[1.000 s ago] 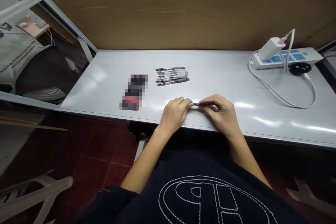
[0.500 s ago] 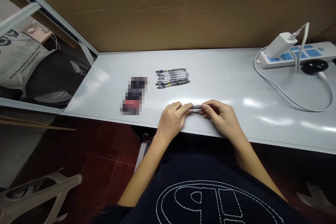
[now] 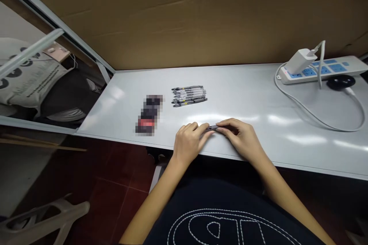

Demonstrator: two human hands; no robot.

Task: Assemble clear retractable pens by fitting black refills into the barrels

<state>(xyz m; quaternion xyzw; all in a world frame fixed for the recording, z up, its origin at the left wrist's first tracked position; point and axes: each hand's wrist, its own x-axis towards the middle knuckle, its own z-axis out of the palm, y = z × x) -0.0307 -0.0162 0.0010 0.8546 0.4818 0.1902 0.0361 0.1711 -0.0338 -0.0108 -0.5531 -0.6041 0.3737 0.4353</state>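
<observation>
Between my two hands, just above the table's front edge, is a pen (image 3: 213, 127) with a grey grip, lying sideways. My left hand (image 3: 188, 139) is closed around its left part, which the fingers hide. Thumb and fingertips of my right hand (image 3: 241, 136) pinch the right end of the grip. Beyond my left hand, several similar pens (image 3: 189, 96) lie side by side in a bundle on the white table (image 3: 238, 92). Left of them lies a pixelated dark and red item (image 3: 148, 115) whose kind I cannot make out.
A white power strip (image 3: 324, 69) with a plugged-in charger (image 3: 300, 61) stands at the back right, beside a black round object (image 3: 341, 82). A white cable (image 3: 307, 109) loops over the tabletop. Cardboard (image 3: 184, 19) walls the back; a metal frame (image 3: 54, 11) borders the left.
My right fingertips have shifted along the pen toward its grip, covering the right end that stuck out before. My left thumb now reaches farther right beneath the pen. The camera view has tilted up slightly.
</observation>
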